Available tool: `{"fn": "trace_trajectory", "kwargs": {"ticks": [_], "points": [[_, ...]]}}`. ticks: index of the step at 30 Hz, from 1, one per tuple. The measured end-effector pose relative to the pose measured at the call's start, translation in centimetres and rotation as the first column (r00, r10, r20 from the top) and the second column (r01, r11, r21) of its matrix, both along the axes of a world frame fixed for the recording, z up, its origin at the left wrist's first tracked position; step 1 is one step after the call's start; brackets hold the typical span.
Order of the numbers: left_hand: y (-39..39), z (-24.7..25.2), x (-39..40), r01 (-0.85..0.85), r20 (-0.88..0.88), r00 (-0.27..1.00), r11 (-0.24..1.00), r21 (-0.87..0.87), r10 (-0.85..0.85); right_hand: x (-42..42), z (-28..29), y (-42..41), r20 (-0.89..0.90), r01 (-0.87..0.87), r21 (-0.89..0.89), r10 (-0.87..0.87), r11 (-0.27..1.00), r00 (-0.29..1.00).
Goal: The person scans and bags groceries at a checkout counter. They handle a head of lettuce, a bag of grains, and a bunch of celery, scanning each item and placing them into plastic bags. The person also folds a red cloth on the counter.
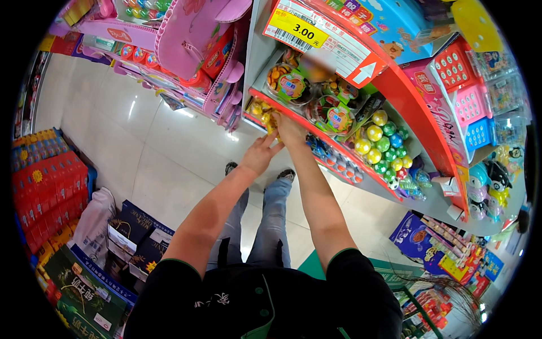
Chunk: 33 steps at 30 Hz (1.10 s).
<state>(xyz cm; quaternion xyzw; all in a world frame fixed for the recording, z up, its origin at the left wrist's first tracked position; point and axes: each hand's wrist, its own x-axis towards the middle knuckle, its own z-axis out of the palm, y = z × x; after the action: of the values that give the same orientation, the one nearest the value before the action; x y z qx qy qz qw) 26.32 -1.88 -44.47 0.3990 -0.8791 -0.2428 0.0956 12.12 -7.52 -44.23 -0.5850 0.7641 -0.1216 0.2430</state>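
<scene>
My right hand [290, 129] is at the left end of a lower shelf, its fingers curled on shiny yellow-wrapped sweets [267, 118]. Just to the left, my left hand [258, 153] reaches up with thumb and forefinger spread. Its fingertips meet the lower end of the yellow wrappers; whether they grip them is hidden. Above the red shelf edge [288, 106] sit clear round tubs of snacks [290, 84] with green and orange labels. Farther right lies a heap of foil-wrapped balls [383, 144] in yellow, green and blue.
A price sign [322, 40] overhangs the tubs. A pink cardboard display [186, 46] stands left of the shelf. Red cartons [55, 190] and dark gift boxes [131, 224] are stacked at lower left. My feet are on the tiled floor [165, 156] between them.
</scene>
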Motion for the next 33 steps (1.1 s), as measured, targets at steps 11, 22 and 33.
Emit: {"fn": "trace_trajectory", "kwargs": {"ticks": [11,22,33], "points": [[-3.2,4.6,-0.4,-0.172,-0.122,0.967,0.927,0.334,0.224,-4.3,3.1,8.4,0.089,0.106,-0.403,-0.076,0.909,0.993],[2.2,5.6,6.4,-0.138,-0.161,0.971,0.963,0.230,0.177,-3.4,5.8,20.0,0.279,0.385,-0.163,-0.332,0.908,0.901],[0.3,10.0,6.5,0.150,-0.404,0.913,0.967,0.206,-0.056,-1.0,11.7,23.5,0.305,0.444,-0.106,-0.396,0.890,0.866]]}}
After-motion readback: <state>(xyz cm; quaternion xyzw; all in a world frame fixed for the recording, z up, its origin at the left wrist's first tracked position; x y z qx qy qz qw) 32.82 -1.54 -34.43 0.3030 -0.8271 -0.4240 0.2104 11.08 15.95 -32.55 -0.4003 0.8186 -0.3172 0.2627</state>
